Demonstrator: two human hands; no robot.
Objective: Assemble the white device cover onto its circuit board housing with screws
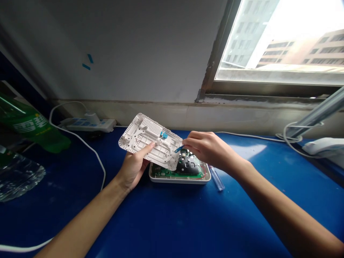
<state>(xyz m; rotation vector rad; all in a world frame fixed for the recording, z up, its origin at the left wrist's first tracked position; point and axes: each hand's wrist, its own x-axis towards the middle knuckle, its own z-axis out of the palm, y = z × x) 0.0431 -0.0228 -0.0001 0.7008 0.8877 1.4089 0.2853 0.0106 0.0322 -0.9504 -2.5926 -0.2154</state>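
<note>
My left hand (135, 164) grips the lower left edge of a white perforated plastic cover (150, 141), thumb on its ribbed inner face. The cover is tilted above a white-rimmed housing (178, 181) with a green circuit board (168, 172) and a black part (187, 165). A light-blue piece (163, 135) sits on the cover. Between the closed fingers of my right hand (201, 143) is a small blue strip (178, 148), its tip at the cover's right end. A clear-handled tool (216, 178) lies on the table beside the housing.
Green (34, 125) and clear (20, 177) bottles are at the left of the blue table (161, 222). Behind them is a white power strip (103, 125) with a cable (92, 150). A metal pole (317, 113) with wrapped cable stands at the right, below the window.
</note>
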